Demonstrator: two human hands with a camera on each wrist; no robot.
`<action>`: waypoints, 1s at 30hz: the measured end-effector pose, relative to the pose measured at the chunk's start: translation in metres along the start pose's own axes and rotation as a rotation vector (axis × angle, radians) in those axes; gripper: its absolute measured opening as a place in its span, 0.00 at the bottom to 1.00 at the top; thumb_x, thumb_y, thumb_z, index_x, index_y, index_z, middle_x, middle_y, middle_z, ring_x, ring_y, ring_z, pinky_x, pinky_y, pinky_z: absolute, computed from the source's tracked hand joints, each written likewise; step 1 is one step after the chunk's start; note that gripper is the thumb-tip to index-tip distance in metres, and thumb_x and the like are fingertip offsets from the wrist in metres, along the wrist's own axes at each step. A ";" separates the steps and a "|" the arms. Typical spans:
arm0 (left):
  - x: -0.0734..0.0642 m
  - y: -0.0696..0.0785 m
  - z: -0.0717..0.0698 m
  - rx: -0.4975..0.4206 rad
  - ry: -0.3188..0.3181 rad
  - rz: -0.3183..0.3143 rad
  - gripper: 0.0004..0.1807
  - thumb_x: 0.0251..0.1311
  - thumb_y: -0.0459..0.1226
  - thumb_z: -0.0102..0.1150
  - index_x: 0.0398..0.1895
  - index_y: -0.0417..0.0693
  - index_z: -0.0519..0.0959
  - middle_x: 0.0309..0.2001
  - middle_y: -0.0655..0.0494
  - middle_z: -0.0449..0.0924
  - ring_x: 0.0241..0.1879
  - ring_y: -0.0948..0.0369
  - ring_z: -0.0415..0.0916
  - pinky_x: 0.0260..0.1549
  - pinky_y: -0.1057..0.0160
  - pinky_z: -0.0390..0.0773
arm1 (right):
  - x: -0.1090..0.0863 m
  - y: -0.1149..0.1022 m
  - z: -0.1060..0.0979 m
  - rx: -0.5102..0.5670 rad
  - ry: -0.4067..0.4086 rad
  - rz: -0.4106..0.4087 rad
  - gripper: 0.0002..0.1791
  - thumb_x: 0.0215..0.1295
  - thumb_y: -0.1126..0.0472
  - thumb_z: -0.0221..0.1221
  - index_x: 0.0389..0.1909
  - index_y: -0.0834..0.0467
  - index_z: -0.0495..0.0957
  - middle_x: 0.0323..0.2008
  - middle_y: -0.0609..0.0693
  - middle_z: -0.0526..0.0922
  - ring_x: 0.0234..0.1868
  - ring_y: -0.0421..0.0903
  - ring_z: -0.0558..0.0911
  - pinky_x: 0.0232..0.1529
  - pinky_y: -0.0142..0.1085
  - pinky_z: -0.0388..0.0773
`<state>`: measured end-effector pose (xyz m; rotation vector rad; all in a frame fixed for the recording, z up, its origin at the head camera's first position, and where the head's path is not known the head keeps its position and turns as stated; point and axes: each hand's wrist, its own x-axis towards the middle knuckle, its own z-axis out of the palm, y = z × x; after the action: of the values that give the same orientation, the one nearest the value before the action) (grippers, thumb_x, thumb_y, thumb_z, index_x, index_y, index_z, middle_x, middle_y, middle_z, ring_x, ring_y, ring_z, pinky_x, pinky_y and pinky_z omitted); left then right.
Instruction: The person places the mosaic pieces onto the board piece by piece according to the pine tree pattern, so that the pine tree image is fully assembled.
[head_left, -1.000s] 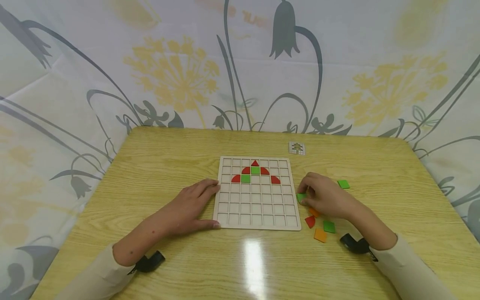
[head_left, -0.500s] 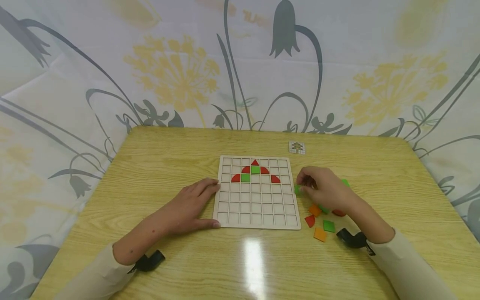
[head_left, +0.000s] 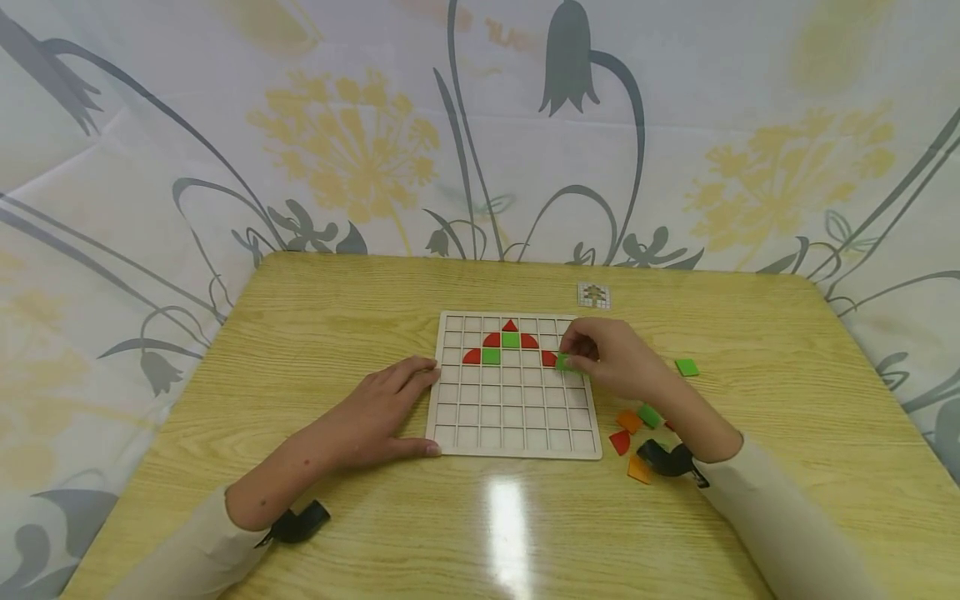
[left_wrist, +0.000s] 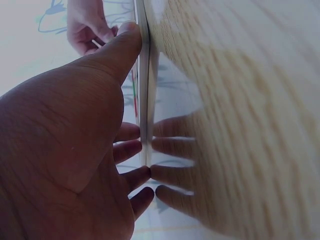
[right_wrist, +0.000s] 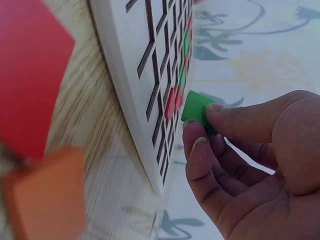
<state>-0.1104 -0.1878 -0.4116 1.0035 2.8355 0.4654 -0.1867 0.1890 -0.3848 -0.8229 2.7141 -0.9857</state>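
Observation:
A pale wooden grid board (head_left: 501,414) lies on the table in the head view. Red pieces and two green squares sit in its upper cells, with a red triangle (head_left: 511,326) at the top. My right hand (head_left: 618,354) pinches a green square tile (right_wrist: 196,107) between thumb and fingertips, over the board's right columns beside a red quarter-circle piece (head_left: 550,358). Along the board's left edge, my left hand (head_left: 378,417) rests with fingers extended, its thumb (left_wrist: 127,42) touching the edge near the front corner.
Right of the board lie loose pieces: an orange tile (head_left: 628,421), another orange tile (head_left: 640,469), a red piece (head_left: 619,442) and a green tile (head_left: 649,416). Farther right is a single green square (head_left: 686,367). A small pattern card (head_left: 594,295) lies behind the board.
My right hand has moved left and away from me with the green tile, from beside the loose pieces to over the board. The left hand has stayed in place.

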 end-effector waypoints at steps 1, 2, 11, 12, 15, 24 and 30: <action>0.000 0.000 0.000 0.001 0.000 0.000 0.56 0.64 0.67 0.64 0.83 0.42 0.59 0.81 0.47 0.56 0.81 0.45 0.55 0.72 0.37 0.65 | 0.003 -0.001 0.002 0.006 -0.001 -0.002 0.05 0.71 0.71 0.66 0.41 0.58 0.83 0.35 0.48 0.84 0.36 0.45 0.79 0.41 0.39 0.79; 0.000 0.000 0.000 0.002 -0.001 -0.001 0.56 0.64 0.67 0.64 0.83 0.42 0.59 0.81 0.47 0.56 0.81 0.45 0.55 0.72 0.37 0.65 | 0.005 -0.002 0.004 0.011 -0.001 -0.004 0.05 0.71 0.71 0.66 0.41 0.58 0.83 0.36 0.48 0.84 0.36 0.45 0.80 0.41 0.39 0.79; 0.000 0.001 -0.001 -0.001 -0.008 -0.004 0.55 0.65 0.67 0.64 0.83 0.43 0.58 0.82 0.47 0.55 0.81 0.45 0.55 0.73 0.37 0.64 | 0.026 -0.012 0.016 0.038 -0.007 -0.012 0.04 0.71 0.70 0.65 0.42 0.59 0.83 0.36 0.49 0.85 0.36 0.46 0.80 0.42 0.42 0.79; 0.000 0.001 -0.001 0.000 -0.008 -0.005 0.55 0.65 0.67 0.64 0.84 0.43 0.58 0.82 0.47 0.55 0.81 0.46 0.55 0.73 0.37 0.64 | 0.028 -0.013 0.016 0.038 -0.008 -0.013 0.04 0.71 0.70 0.65 0.42 0.59 0.83 0.36 0.49 0.85 0.36 0.46 0.80 0.42 0.43 0.79; 0.000 0.001 -0.001 0.001 -0.010 -0.007 0.55 0.65 0.67 0.64 0.84 0.43 0.58 0.82 0.47 0.55 0.81 0.46 0.55 0.73 0.37 0.64 | 0.035 -0.016 0.017 0.030 -0.015 -0.010 0.03 0.73 0.69 0.64 0.42 0.60 0.84 0.36 0.50 0.85 0.35 0.46 0.80 0.41 0.43 0.78; 0.000 0.000 0.000 0.001 -0.006 -0.006 0.56 0.64 0.67 0.65 0.84 0.43 0.58 0.82 0.47 0.55 0.81 0.46 0.55 0.73 0.38 0.63 | 0.042 -0.011 0.024 0.022 -0.026 0.003 0.03 0.72 0.68 0.65 0.42 0.59 0.85 0.33 0.49 0.85 0.30 0.45 0.78 0.37 0.42 0.77; 0.000 0.001 -0.001 -0.002 -0.012 -0.011 0.56 0.65 0.67 0.63 0.84 0.43 0.58 0.82 0.48 0.55 0.81 0.46 0.54 0.74 0.37 0.63 | 0.041 -0.008 0.027 -0.048 -0.016 -0.023 0.04 0.71 0.68 0.65 0.41 0.59 0.88 0.37 0.51 0.83 0.31 0.44 0.76 0.36 0.41 0.76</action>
<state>-0.1101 -0.1878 -0.4105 0.9870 2.8280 0.4594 -0.2099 0.1472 -0.3983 -0.8687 2.7309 -0.9175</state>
